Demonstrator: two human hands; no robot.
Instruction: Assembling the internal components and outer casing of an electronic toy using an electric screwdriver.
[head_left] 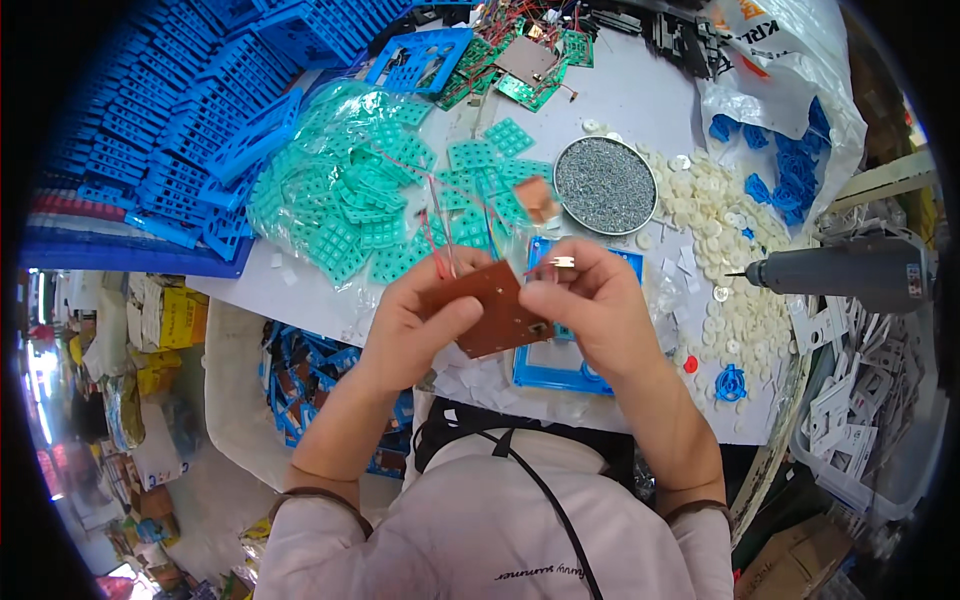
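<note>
While both hands meet over the white table's [640, 95] near edge, the left hand [415, 320] grips a brown, square circuit board [497, 310] by its left side, thumb laid across the face and fingers behind. Thin red wires [437, 245] rise from the board's top, just beyond the left fingertips. The right hand [590, 310] pinches the board's right edge and also holds a small shiny metal part [561, 262] between thumb and forefinger at the board's upper right corner. Directly under the right hand lies a flat blue plastic frame [555, 372] on the table. Beyond the right hand sits a round metal dish of tiny grey screws [605, 185]; to its right spreads a heap of white plastic discs [715, 240]. Beyond the left hand lie turquoise rubber keypads [360, 200] spilling from a clear bag.
</note>
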